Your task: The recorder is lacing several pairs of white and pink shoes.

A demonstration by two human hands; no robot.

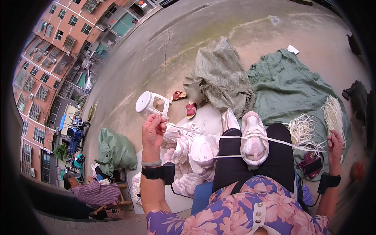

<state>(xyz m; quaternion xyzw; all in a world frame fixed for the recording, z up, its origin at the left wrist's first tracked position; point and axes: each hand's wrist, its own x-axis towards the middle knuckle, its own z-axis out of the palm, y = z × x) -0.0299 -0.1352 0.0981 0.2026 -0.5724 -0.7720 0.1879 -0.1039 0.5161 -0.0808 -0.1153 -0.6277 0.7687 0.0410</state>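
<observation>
A pale pink and white sneaker (253, 147) rests between my thighs, toe away from me or toward me, I cannot tell. A white shoelace (203, 134) runs through it and stretches out to both sides. Out to the left, my left hand (154, 128) pinches one part of the lace, fingers closed. Far to the right, my right hand (335, 144) is closed on the other part, beside a bundle of white laces (333, 113). A second length of lace also leaves the shoe's left side. Several similar shoes (201, 152) lie heaped left of my lap.
A white plastic stool (147, 102) stands beyond my left hand, near red sandals (190, 111). Green sacking (280, 84) and a grey sack (221, 74) spread ahead. Loose laces (305, 129) and a phone (312, 167) lie at right. Another person (96, 192) sits far left.
</observation>
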